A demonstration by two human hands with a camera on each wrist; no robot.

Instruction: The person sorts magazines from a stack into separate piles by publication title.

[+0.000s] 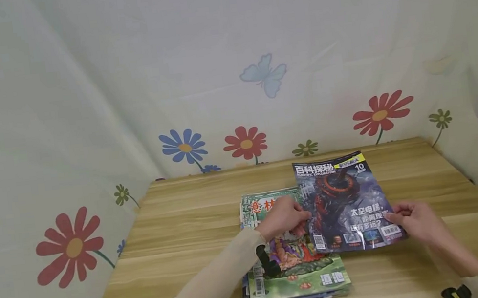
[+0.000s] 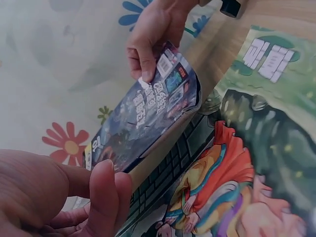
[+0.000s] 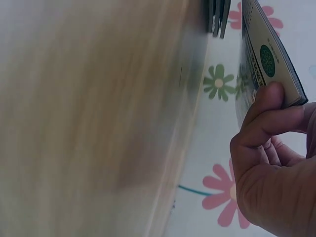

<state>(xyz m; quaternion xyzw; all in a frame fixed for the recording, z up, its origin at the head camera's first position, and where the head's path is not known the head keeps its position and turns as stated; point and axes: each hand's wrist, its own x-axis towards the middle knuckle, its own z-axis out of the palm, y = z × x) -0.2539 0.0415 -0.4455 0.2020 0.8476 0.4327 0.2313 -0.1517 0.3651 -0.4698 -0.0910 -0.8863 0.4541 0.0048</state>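
Note:
A dark blue magazine with a red ring on its cover is held up, tilted, over the right side of a magazine stack. My right hand pinches its lower right edge, thumb on the cover and fingers behind; the right wrist view shows the pale back cover above the curled fingers. At the left edge, my left hand grips with its fingertips, close over the stack. On top of the stack lies a green magazine with colourful robed figures, partly hidden by the left hand and the raised magazine.
The stack's lower magazines show slightly uneven edges. All of it rests on a wood-grain table. White cloth printed with flowers and butterflies hangs behind the table and along its sides.

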